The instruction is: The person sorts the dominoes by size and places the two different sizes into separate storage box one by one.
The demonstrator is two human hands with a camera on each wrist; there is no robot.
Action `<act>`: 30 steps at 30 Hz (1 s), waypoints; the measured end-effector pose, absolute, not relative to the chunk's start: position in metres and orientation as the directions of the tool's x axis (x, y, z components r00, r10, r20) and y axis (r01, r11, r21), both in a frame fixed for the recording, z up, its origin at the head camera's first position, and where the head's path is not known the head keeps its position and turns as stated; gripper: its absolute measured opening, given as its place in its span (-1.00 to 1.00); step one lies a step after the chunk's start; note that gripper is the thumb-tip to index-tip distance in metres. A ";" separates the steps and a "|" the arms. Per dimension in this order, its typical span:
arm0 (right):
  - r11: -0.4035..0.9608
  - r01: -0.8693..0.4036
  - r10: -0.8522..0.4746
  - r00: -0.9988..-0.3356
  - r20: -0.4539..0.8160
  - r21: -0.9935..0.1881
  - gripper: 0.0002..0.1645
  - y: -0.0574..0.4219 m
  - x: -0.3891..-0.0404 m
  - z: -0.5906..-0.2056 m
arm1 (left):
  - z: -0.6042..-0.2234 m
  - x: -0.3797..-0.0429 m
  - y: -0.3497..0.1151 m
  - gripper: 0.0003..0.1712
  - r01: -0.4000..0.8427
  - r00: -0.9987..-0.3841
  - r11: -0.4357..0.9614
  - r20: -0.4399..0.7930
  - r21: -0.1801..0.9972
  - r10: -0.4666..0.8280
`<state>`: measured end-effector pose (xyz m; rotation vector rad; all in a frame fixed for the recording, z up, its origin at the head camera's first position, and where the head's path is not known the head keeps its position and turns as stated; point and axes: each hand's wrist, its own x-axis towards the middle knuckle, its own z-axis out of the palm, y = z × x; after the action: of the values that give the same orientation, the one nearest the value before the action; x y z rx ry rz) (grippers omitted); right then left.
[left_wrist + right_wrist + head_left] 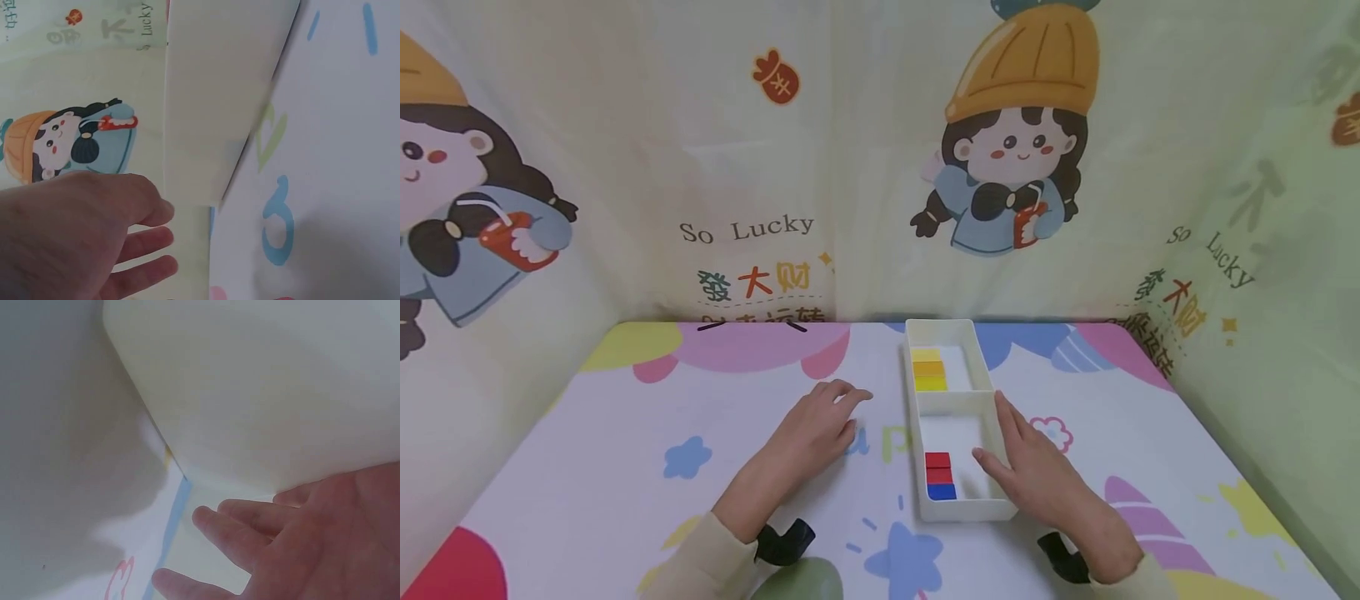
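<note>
A long white two-compartment box stands on the table. Several yellow and orange blocks lie along the left wall of its far compartment. The near compartment holds red blocks and a blue block, also along the left side. My right hand is at the box's right wall, fingers extended along the outside and thumb above the near compartment. In the right wrist view its fingers are spread beside the box wall. To the left of the box, my left hand hovers with loosely bent fingers and nothing in them.
The patterned tabletop extends around the box. A printed curtain hangs behind the table and along both sides. Black straps with curved pieces sit at my wrists.
</note>
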<state>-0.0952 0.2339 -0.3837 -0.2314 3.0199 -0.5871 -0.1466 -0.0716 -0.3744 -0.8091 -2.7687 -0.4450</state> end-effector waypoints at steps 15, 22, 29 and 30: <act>0.917 -0.123 -0.152 -0.987 -0.047 -0.379 0.11 0.234 -0.097 -0.384 | -0.361 -0.120 -0.095 -0.44 0.422 -0.900 0.854 0.025 0.304 0.435; 0.918 -0.111 -0.153 -0.985 -0.079 -0.381 0.12 0.233 -0.099 -0.384 | -0.365 -0.115 -0.097 -0.25 0.284 -0.911 0.898 -0.197 0.336 0.362; 0.914 -0.096 -0.141 -0.986 -0.086 -0.394 0.14 0.234 -0.099 -0.383 | -0.367 -0.112 -0.096 -0.31 0.278 -0.922 0.916 -0.185 0.290 0.339; 0.913 -0.097 -0.142 -0.986 -0.087 -0.396 0.14 0.234 -0.098 -0.383 | -0.367 -0.111 -0.097 -0.36 0.280 -0.923 0.916 -0.181 0.288 0.339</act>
<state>-0.0984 0.2336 -0.3828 -0.1859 2.9609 -0.6049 -0.1114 -0.0967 -0.3667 -0.5409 -3.2977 -0.4386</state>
